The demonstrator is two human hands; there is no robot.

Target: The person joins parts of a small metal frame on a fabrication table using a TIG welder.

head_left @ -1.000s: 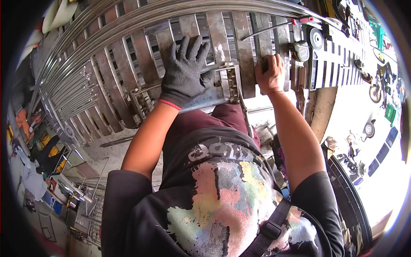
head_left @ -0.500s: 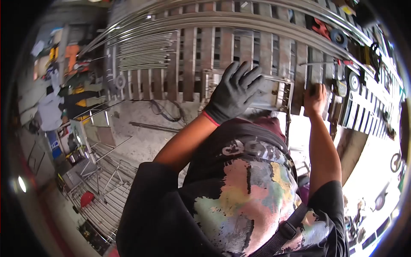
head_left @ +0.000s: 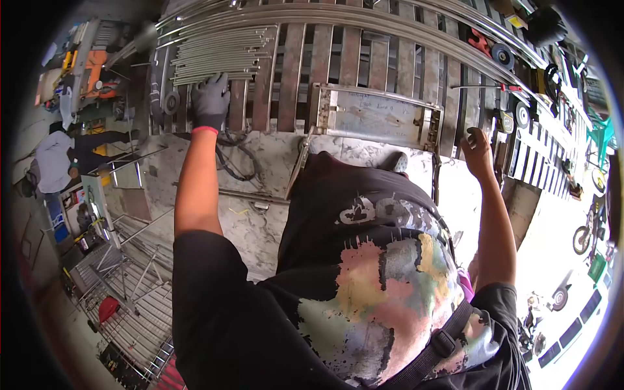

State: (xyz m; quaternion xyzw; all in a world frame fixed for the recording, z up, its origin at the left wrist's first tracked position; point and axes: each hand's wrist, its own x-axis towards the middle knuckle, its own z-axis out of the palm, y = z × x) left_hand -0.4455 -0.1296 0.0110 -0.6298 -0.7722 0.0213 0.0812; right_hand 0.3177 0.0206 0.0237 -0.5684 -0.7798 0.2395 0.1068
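My left hand (head_left: 211, 103), in a dark grey glove with a red cuff, is at the near edge of a row of thin metal rods (head_left: 218, 55). Its fingers curl down over the nearest rod, and their tips are partly hidden. My right hand (head_left: 478, 155) is bare and hovers right of the metal jig (head_left: 380, 117), near the slatted bench's front edge. Its fingers are loosely bent and apart, with nothing plainly visible in them. Handwriting marks the flat plate of the jig, which has small fittings at both ends.
Long metal tubes (head_left: 364, 14) run across the slatted bench (head_left: 317, 65). At the right lie a red-handled tool (head_left: 510, 87) and round discs (head_left: 521, 115). A cable (head_left: 244, 162) is on the floor. Another person (head_left: 55, 159) is at far left, near a metal rack (head_left: 127, 286).
My left hand has moved left from above the jig to the rods, its spread fingers now curled. My right hand has come slightly nearer me and its fingers have loosened. The jig is uncovered.
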